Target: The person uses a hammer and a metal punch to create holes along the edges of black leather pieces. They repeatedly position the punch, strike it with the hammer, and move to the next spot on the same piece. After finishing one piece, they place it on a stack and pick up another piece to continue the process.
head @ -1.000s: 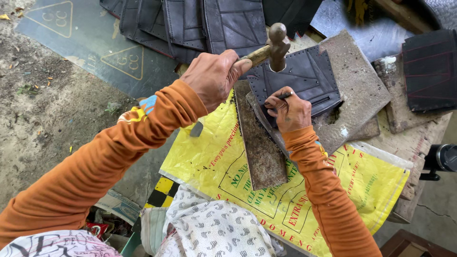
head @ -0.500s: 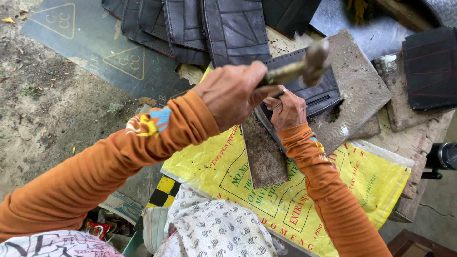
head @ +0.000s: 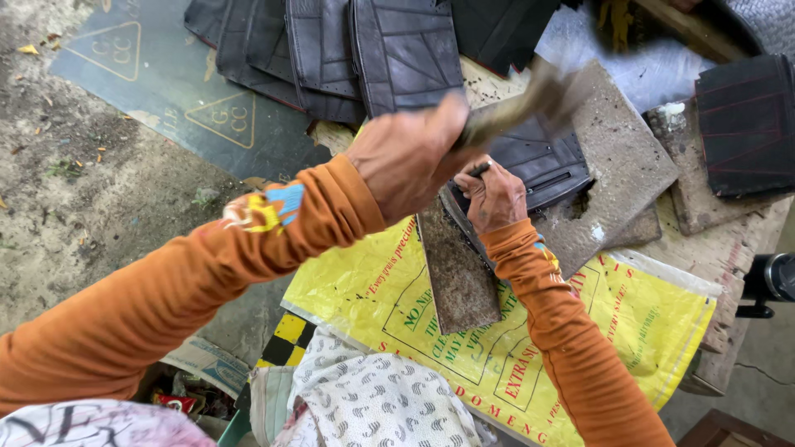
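Motion-blurred wooden-handled hammer (head: 530,103) sits gripped in the left hand (head: 410,157) — right hand (head: 495,197) pinches a thin dark tool (head: 479,170), half hidden, on black rubber piece (head: 538,161).

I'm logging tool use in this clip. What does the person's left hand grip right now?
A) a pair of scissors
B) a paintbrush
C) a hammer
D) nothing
C: the left hand is closed around the handle of a hammer, motion-blurred above the dark rubber piece that the right hand steadies.
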